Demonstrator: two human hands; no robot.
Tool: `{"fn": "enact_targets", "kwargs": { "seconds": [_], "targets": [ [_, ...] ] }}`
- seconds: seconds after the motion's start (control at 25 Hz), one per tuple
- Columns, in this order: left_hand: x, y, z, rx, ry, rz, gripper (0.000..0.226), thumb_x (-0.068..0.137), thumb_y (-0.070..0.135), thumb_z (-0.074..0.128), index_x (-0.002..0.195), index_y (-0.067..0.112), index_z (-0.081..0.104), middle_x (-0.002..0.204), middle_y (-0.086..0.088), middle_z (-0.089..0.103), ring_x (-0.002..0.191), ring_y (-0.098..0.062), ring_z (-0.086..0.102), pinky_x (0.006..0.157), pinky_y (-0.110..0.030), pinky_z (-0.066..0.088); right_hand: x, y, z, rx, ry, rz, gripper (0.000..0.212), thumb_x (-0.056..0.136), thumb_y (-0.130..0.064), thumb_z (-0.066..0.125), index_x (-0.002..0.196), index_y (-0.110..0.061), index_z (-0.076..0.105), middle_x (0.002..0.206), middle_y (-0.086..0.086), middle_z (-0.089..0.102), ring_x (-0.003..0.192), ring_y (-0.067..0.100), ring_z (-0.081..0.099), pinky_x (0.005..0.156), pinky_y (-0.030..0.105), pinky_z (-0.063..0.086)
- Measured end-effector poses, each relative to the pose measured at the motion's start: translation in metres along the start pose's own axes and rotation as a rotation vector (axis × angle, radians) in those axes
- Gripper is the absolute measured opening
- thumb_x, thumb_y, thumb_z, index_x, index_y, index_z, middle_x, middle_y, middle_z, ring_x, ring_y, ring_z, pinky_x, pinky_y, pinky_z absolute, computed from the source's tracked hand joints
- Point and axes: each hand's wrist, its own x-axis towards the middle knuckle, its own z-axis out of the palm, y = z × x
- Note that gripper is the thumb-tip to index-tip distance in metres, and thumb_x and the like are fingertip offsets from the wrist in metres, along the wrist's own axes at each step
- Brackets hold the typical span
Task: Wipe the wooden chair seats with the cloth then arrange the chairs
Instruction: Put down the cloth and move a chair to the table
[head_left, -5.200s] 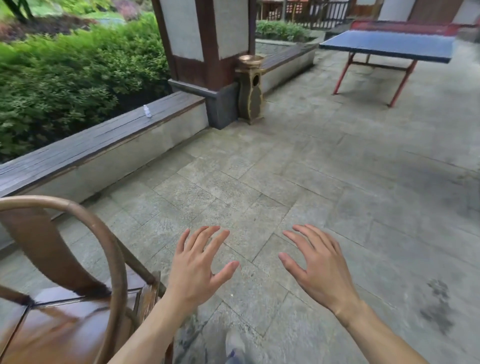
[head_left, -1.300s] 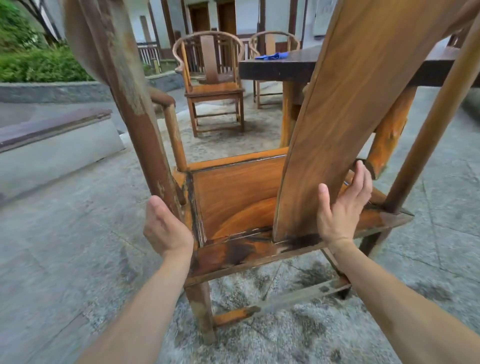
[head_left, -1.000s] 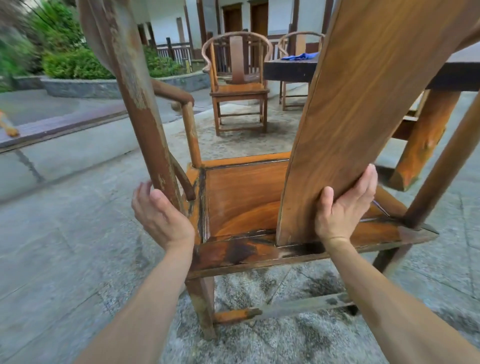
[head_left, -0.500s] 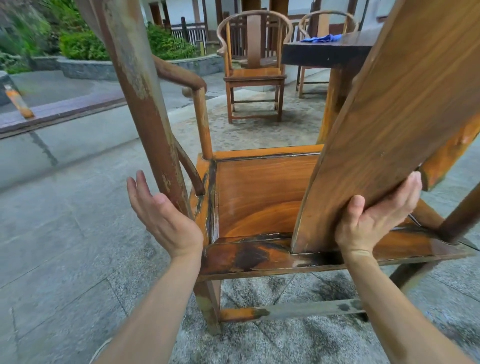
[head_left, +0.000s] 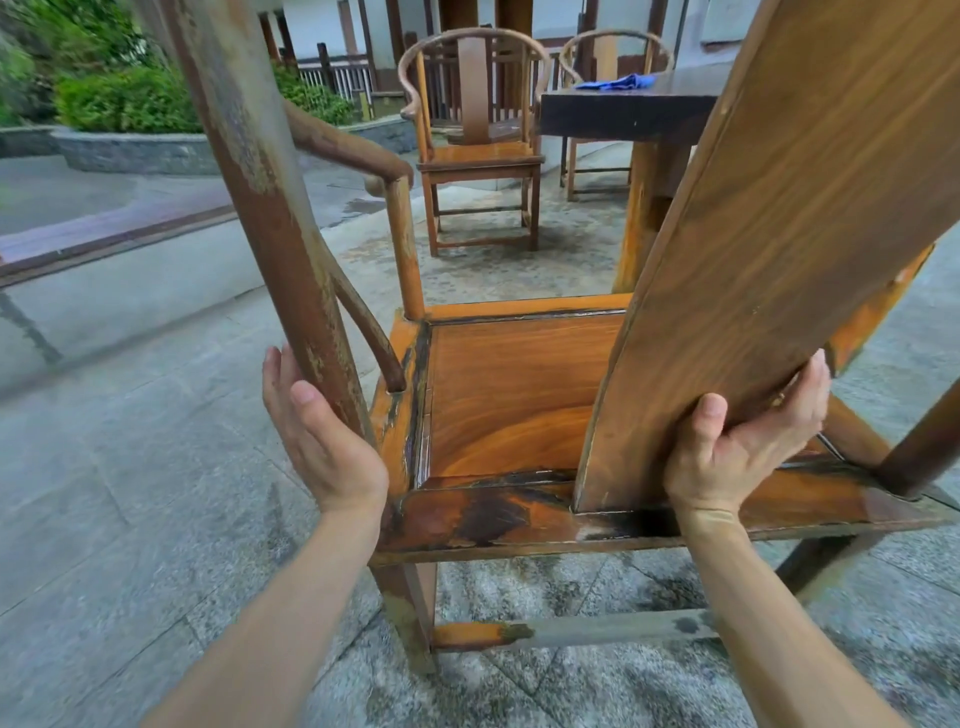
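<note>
A worn wooden armchair (head_left: 509, 395) stands right in front of me, seen from behind, its orange seat bare. My left hand (head_left: 322, 431) lies flat against the outer side of the rear left post, fingers straight. My right hand (head_left: 737, 447) grips the lower right edge of the wide back splat (head_left: 779, 249), thumb on the near face and fingers curled behind. A blue cloth (head_left: 618, 82) lies on the dark wooden table (head_left: 623, 117) beyond the chair. A second armchair (head_left: 478, 156) stands left of the table and a third armchair (head_left: 613, 52) behind it.
The floor is grey stone paving (head_left: 130, 519), damp and stained under the chair. A low stone ledge with a wooden top (head_left: 104, 234) runs along the left. Shrubs (head_left: 119, 98) and a railing (head_left: 337, 78) stand at the back.
Earlier my hands were free over bare paving. Over the last second my right hand slid up the splat and curled round its edge, and my left hand closed in on the rear post.
</note>
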Motion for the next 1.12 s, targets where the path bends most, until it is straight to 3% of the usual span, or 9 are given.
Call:
{"fn": "enact_targets", "kwargs": {
  "seconds": [0.08,0.2,0.28,0.44,0.6,0.84,0.92,1.0,1.12],
  "targets": [
    [0.017,-0.015,0.008,-0.037,-0.029,-0.025,0.035,0.094,0.064,0.019,0.117,0.08,0.039,0.154,0.0,0.043,0.146,-0.015,0.035,0.119,-0.049,0.028,-0.003,0.0,0.011,0.009,0.006,-0.001,0.078,0.101,-0.059,0.035,0.148,0.003,0.027,0.151,0.007,0.033,0.142,0.004,0.028,0.115,0.038,0.025],
    [0.038,-0.04,0.024,-0.06,-0.059,-0.04,0.049,0.094,0.069,0.019,0.132,0.057,0.048,0.153,0.003,0.045,0.144,-0.012,0.037,0.12,-0.047,0.028,-0.007,0.0,0.03,-0.01,0.03,0.006,0.079,0.101,-0.059,0.035,0.149,0.003,0.027,0.15,0.004,0.033,0.138,-0.003,0.027,0.113,0.035,0.026],
    [0.052,-0.052,0.038,-0.077,-0.082,-0.091,0.055,0.092,0.069,0.019,0.134,0.047,0.048,0.153,0.006,0.045,0.144,-0.008,0.036,0.121,-0.044,0.027,-0.007,0.002,0.042,-0.037,0.033,0.001,0.077,0.101,-0.057,0.035,0.149,0.002,0.027,0.15,0.006,0.035,0.136,0.002,0.031,0.112,0.038,0.028],
    [0.083,-0.078,0.075,-0.157,-0.131,-0.161,0.067,0.087,0.074,0.022,0.139,0.04,0.045,0.149,0.014,0.044,0.142,-0.004,0.036,0.122,-0.04,0.025,-0.009,0.01,0.071,-0.086,0.074,-0.021,0.071,0.102,-0.052,0.037,0.149,-0.001,0.025,0.15,0.013,0.036,0.133,0.029,0.039,0.112,0.052,0.033],
    [0.114,-0.11,0.117,-0.181,-0.191,-0.225,0.087,0.082,0.078,0.024,0.147,0.025,0.044,0.142,0.02,0.044,0.139,-0.002,0.038,0.122,-0.037,0.026,-0.007,0.018,0.108,-0.163,0.106,-0.049,0.068,0.102,-0.052,0.036,0.148,-0.004,0.024,0.148,0.01,0.035,0.134,0.032,0.038,0.113,0.053,0.031],
    [0.155,-0.143,0.19,-0.23,-0.275,-0.258,0.088,0.081,0.077,0.024,0.147,0.022,0.045,0.129,0.031,0.046,0.126,0.008,0.041,0.117,-0.028,0.028,-0.006,0.039,0.163,-0.316,0.146,-0.042,0.067,0.103,-0.05,0.031,0.149,-0.001,0.024,0.15,0.017,0.034,0.137,0.03,0.035,0.117,0.045,0.026],
    [0.168,-0.153,0.219,-0.221,-0.31,-0.251,0.083,0.088,0.072,0.023,0.152,0.021,0.039,0.145,0.025,0.041,0.134,0.006,0.034,0.119,-0.027,0.021,-0.003,0.046,0.183,-0.371,0.137,-0.044,0.066,0.102,-0.047,0.031,0.149,-0.002,0.022,0.152,0.015,0.03,0.14,0.029,0.032,0.117,0.051,0.027],
    [0.18,-0.165,0.247,-0.177,-0.346,-0.251,0.076,0.092,0.066,0.018,0.154,0.024,0.033,0.161,0.01,0.031,0.148,-0.005,0.023,0.119,-0.025,0.012,0.001,0.052,0.2,-0.435,0.066,-0.009,0.066,0.103,-0.047,0.029,0.151,-0.004,0.015,0.156,0.011,0.024,0.143,0.027,0.027,0.117,0.057,0.024],
    [0.2,-0.185,0.288,-0.162,-0.383,-0.21,0.073,0.094,0.061,0.016,0.153,0.024,0.036,0.163,0.004,0.03,0.15,-0.01,0.021,0.118,-0.022,0.01,0.004,0.066,0.219,-0.541,-0.109,0.062,0.072,0.103,-0.054,0.021,0.154,-0.009,-0.002,0.164,0.016,0.012,0.15,0.022,0.011,0.121,0.061,0.008]
  ]
}}
